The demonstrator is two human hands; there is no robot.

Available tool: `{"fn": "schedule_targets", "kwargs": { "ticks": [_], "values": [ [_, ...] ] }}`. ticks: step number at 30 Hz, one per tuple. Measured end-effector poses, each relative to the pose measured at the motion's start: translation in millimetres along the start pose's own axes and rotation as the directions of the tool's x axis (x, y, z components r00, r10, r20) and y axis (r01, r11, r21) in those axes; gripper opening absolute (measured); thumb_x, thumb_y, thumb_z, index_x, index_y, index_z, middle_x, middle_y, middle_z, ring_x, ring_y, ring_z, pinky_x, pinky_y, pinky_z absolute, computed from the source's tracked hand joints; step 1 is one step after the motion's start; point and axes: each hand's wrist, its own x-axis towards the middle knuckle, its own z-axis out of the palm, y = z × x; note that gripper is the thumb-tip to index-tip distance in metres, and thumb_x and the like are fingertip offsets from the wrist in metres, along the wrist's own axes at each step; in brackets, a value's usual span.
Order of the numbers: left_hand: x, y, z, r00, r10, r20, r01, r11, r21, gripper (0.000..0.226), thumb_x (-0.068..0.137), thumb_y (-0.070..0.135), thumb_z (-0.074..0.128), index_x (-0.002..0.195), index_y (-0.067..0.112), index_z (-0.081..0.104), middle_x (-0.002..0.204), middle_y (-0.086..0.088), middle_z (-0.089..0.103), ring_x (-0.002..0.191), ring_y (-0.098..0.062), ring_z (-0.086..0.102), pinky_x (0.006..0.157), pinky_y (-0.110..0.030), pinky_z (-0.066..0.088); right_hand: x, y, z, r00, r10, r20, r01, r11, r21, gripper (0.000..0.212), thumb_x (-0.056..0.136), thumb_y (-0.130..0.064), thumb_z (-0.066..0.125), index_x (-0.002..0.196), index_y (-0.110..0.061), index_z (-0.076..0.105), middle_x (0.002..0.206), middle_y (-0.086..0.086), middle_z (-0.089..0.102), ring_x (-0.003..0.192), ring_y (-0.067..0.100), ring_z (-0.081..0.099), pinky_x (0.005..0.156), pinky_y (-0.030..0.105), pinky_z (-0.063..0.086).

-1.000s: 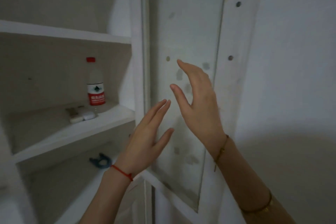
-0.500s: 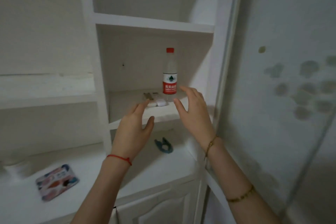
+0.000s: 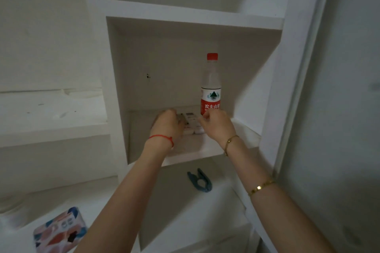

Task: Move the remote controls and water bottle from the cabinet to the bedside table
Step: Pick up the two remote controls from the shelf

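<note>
Remote controls point(image 3: 190, 124), frame centre: flanked by curled left hand point(image 3: 167, 125) and right hand point(image 3: 218, 125); actual hold cannot be told. Water bottle point(image 3: 211, 88) label: "农夫山".

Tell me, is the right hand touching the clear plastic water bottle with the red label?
Cannot tell. In the head view the right hand overlaps the water bottle base, hiding any contact.

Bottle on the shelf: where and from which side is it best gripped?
Probably round the labelled body of the bottle, coming from the front right. It stands upright at the back of the shelf, the remotes lie to its left, and the right hand is already low in front of it. The neck is narrower, giving a poorer grip.
</note>
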Motion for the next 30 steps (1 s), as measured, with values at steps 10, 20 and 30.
{"fn": "schedule_targets", "kwargs": {
  "ticks": [10,20,30],
  "values": [
    [31,-2,25,0.983,-0.156,0.093,0.151,0.987,0.061,0.029,0.091,0.026,0.055,0.102,0.001,0.068,0.106,-0.019,0.069,0.095,-0.035,0.065,0.071,-0.029,0.045,21,5,24,0.996,0.091,0.01,-0.09,0.993,-0.075,0.047,0.087,-0.031,0.07,0.06,-0.02,0.033,0.075,0.007,0.052,0.071,0.023,0.053,0.05,0.024,0.033],
    [24,4,11,0.96,-0.27,0.073,0.274,0.96,-0.061,0.03,0.081,0.028,0.074,0.092,0.002,0.062,0.102,-0.019,0.063,0.098,-0.031,0.06,0.086,-0.034,0.047,20,-5,11,0.972,0.176,0.156,-0.201,0.966,0.161,0.034,0.079,-0.011,0.075,0.064,-0.012,0.045,0.066,0.002,0.048,0.069,0.019,0.051,0.049,0.021,0.033],
    [0,-4,7,0.945,-0.228,0.235,0.319,0.797,-0.513,0.025,0.081,0.004,0.071,0.105,-0.003,0.069,0.094,-0.017,0.071,0.055,-0.008,0.067,0.056,-0.016,0.056,-1,5,0,0.954,0.157,0.256,-0.268,0.828,0.493,0.028,0.09,-0.008,0.065,0.116,0.001,0.063,0.108,0.013,0.067,0.088,0.02,0.064,0.062,0.022,0.054]
  ]
}}
